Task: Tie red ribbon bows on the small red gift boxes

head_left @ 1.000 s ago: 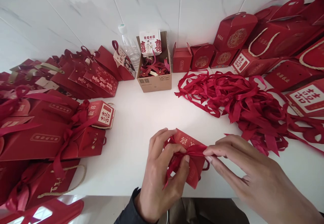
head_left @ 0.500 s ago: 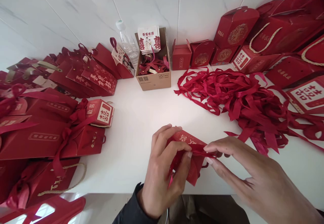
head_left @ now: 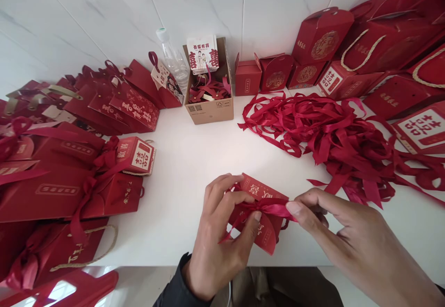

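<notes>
A small red gift box with gold characters sits near the table's front edge, turned at an angle. Across its top lies a red satin ribbon, gathered into a bow-like loop. My left hand is closed over the box's left side, thumb and index finger pinching the ribbon at its middle. To the right, my right hand pinches the ribbon's right part between thumb and fingers, holding it stretched out from the box. Part of the box is hidden behind my left fingers.
A heap of loose red ribbons lies at the right. Ribbon-tied red boxes are stacked at the left. Against the wall stand a cardboard box, a clear bottle and several red gift boxes.
My right hand has moved slightly right and now pulls the ribbon out wider and flatter. More of the box's top shows between my hands. My left hand keeps its pinch.
</notes>
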`<state>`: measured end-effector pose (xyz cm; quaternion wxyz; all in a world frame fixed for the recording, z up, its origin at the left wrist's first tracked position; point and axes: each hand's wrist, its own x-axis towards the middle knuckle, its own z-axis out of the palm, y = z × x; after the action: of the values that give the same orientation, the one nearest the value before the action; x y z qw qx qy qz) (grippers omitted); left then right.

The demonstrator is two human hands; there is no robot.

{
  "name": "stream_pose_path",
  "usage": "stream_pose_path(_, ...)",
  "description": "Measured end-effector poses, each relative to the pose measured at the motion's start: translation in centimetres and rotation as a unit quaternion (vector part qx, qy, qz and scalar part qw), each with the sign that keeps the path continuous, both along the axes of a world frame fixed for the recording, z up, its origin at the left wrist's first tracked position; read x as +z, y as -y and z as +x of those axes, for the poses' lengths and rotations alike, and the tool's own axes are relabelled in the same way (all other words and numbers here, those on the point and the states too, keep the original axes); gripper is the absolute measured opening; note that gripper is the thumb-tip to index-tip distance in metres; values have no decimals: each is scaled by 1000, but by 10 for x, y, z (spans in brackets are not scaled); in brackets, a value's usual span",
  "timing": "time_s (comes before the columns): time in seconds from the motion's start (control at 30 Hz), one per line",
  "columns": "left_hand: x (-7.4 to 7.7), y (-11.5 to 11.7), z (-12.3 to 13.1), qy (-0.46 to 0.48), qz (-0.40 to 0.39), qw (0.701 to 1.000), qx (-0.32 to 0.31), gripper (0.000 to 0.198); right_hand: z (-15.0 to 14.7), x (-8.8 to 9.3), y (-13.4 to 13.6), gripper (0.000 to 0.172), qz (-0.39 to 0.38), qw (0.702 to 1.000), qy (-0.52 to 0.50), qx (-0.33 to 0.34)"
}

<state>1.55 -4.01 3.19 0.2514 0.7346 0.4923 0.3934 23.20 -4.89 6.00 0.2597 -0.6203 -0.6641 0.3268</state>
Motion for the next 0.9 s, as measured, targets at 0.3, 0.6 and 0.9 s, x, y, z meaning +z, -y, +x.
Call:
stream_pose_path(0.3, 0, 0, -4, -5, 12, 1000, 8, 13, 1, -8, -5, 12, 108, 992, 15, 69)
stream_pose_path(0.6, 3, 10, -25, 89, -89, 990, 70, 24, 4, -3, -1, 26, 34, 998, -12, 45)
stream_pose_path(0.9, 4, 6, -24, 149, -156, 975, 55, 15, -4, -7, -8, 10, 80, 995, 4, 54)
